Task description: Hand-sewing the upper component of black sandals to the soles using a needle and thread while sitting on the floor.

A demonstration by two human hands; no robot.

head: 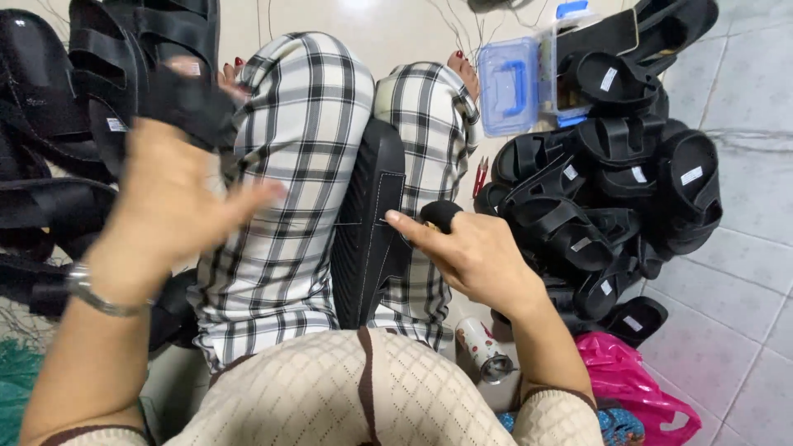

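I judge I'm mid-stitch: my right hand (475, 252) pinches closed at the black sole (368, 223) wedged upright between my knees, left hand (169, 202) open, empty, needing steady thread pull.

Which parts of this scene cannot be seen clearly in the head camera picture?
- Left hand: motion-blurred, so its grip on the black sandal is unclear.
- Sole piece between the knees: lower end hidden behind the legs.
- Clear plastic box: contents too small to tell.
- Right hand: fingertips partly hidden.
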